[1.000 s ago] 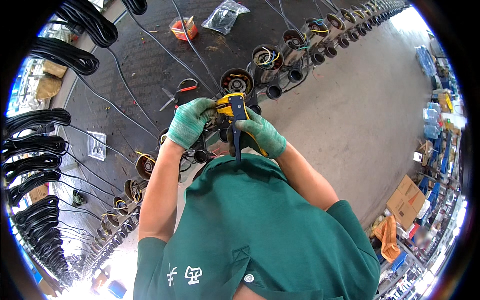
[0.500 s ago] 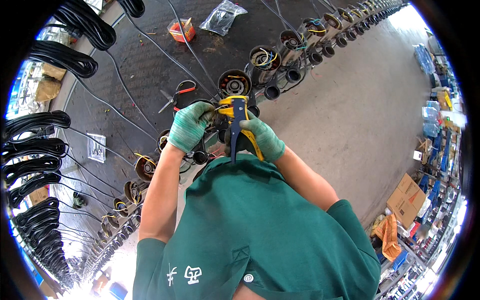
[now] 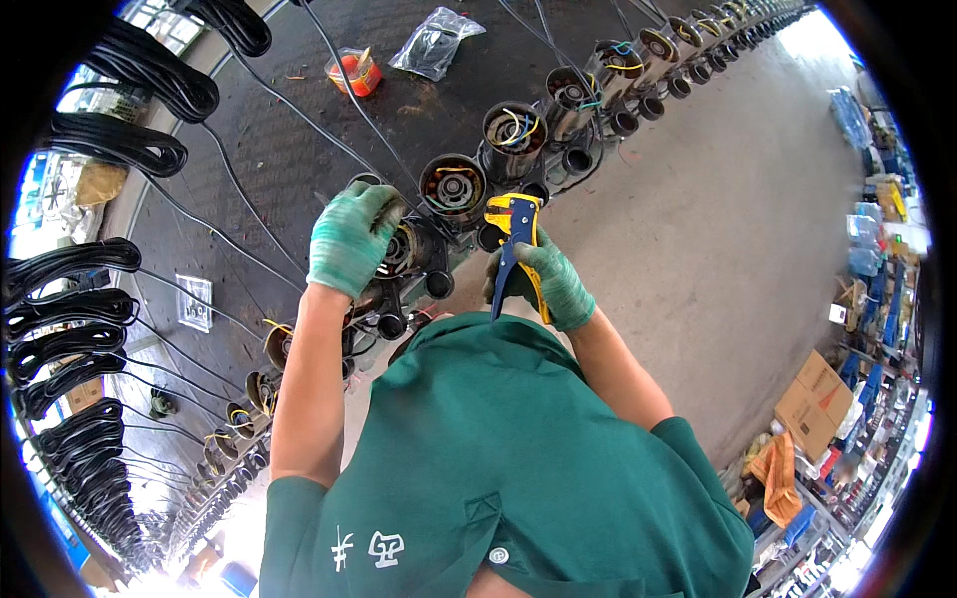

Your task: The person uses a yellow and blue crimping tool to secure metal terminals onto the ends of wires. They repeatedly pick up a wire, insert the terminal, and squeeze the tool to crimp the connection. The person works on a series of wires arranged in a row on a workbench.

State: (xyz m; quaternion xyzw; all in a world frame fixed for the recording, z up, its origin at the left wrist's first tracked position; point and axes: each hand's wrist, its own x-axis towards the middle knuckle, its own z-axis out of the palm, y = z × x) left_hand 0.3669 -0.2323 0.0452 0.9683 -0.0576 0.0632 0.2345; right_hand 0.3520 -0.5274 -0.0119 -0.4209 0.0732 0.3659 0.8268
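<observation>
My left hand (image 3: 351,237) wears a green glove and rests on top of a dark round motor housing (image 3: 404,251) at the bench edge. My right hand (image 3: 543,281), also gloved in green, grips a yellow and blue wire stripper (image 3: 513,239) just right of that housing, its jaws pointing up towards the neighbouring housing (image 3: 454,189). Coloured wires stick out of the open housings. My green shirt fills the lower middle of the view.
A curved row of motor housings (image 3: 588,90) runs along the black bench (image 3: 269,149). Black cable coils (image 3: 80,329) hang at the left. A small red-filled tub (image 3: 354,72) and a plastic bag (image 3: 434,42) lie on the bench. Cardboard boxes (image 3: 812,399) stand on the concrete floor at right.
My hands were together over one housing, with the stripper between them. Now they are apart: the left rests on the housing, and the right holds the stripper off to its right.
</observation>
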